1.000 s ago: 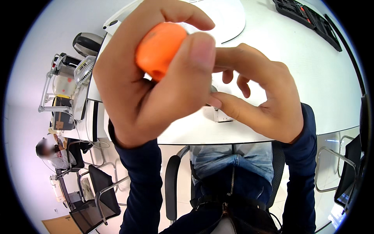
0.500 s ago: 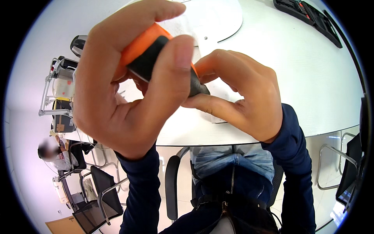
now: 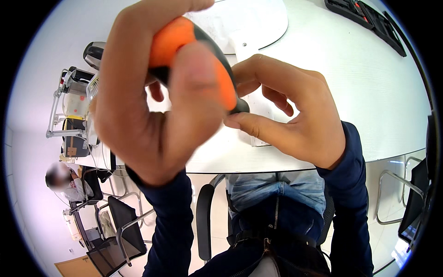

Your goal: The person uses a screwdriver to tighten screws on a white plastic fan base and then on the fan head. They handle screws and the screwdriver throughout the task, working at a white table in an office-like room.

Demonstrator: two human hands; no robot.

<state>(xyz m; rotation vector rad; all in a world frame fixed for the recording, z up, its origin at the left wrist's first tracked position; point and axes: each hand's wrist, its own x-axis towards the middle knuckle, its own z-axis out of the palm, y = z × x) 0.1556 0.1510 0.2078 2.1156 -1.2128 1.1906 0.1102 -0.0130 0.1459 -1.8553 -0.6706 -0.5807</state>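
Observation:
My left hand (image 3: 138, 97) is wrapped round an orange-and-black screwdriver handle (image 3: 170, 41), its thumb blurred across the near side. The handle is tilted, its black tapered end (image 3: 242, 106) pointing down and to the right. My right hand (image 3: 293, 108) curls at that end, thumb and index finger around the taper and the other fingers bent behind. Whatever extends beyond the taper is hidden. Both hands are held above a white table (image 3: 360, 92). Under my right thumb, part of a small pale box-like thing (image 3: 259, 141) shows on the table.
A white rounded board (image 3: 258, 23) lies at the far side of the table. An open black tool case (image 3: 369, 23) with orange items is at the far right. Black chairs (image 3: 122, 221) stand at left and right, and another person (image 3: 69, 182) sits at the far left.
The screwdriver handle has turned in my left hand, showing different orange and black areas. My left thumb has shifted along it. My right hand has moved slightly right, its fingers a little looser.

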